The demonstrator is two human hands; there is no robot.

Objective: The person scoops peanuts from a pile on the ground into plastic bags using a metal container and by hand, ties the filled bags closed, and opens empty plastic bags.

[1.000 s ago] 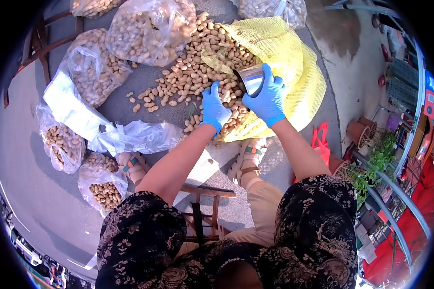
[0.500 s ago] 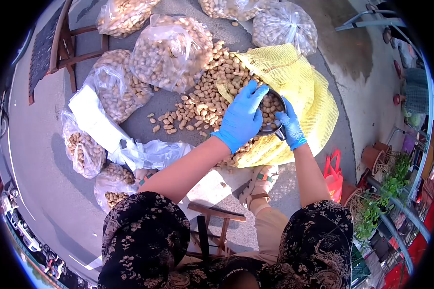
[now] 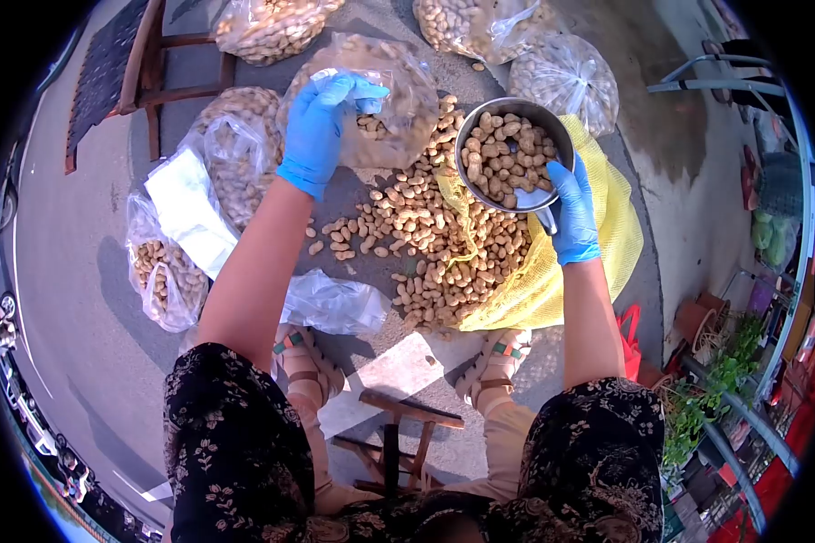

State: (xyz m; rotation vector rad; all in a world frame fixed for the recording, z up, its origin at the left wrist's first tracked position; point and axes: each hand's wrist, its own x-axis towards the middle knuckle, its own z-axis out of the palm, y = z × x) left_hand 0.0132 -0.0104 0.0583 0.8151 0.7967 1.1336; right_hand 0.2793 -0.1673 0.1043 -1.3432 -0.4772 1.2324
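Observation:
My right hand (image 3: 572, 210), in a blue glove, grips a round metal pot (image 3: 462, 154) by its handle side. Unshelled peanuts (image 3: 507, 149) lie inside it, and part of its bottom shows. At the upper left, my blue-gloved left hand (image 3: 321, 131) is closed on the upper edge of a large clear plastic bag (image 3: 403, 145) full of peanuts. A small patch of peanuts shows sharply just below its fingertips. Under the pot, loose peanuts (image 3: 426, 222) spill out of a yellow mesh sack (image 3: 607, 217), which lies partly beneath my right hand.
More filled peanut bags (image 3: 566, 81) stand behind and to the left. A white sheet of plastic (image 3: 186, 204) and a crumpled clear bag (image 3: 335, 303) lie on the pavement. A wooden chair (image 3: 140, 68) is at upper left, a small stool (image 3: 412, 412) by my feet, potted plants (image 3: 724, 380) at right.
My left hand has left the pot and moved up and left to the large bag. My right hand has lifted the pot up off the sack, uncovering more loose peanuts.

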